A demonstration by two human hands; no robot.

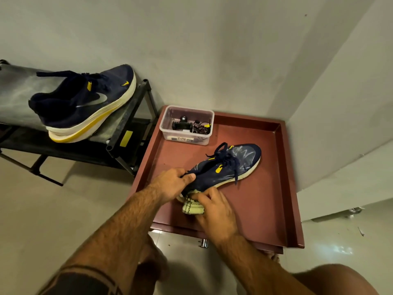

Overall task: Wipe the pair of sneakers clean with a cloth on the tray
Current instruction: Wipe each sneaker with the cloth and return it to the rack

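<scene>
A navy sneaker with yellow marks and whitish dust streaks point(228, 165) lies on the reddish-brown tray point(265, 209), toe pointing to the far right. My left hand point(172, 184) grips its heel collar. My right hand point(214, 207) presses a folded pale yellow-green cloth point(191, 206) against the heel, the fingers closed over it. The second navy sneaker point(85, 103) stands on top of a black shoe rack point(125, 128) at the left, its white and yellow sole facing me.
A clear plastic box point(187, 124) with small black gadgets and cables sits in the tray's far left corner. White walls close the corner behind and to the right. The floor is pale tile. My knee shows at the bottom right.
</scene>
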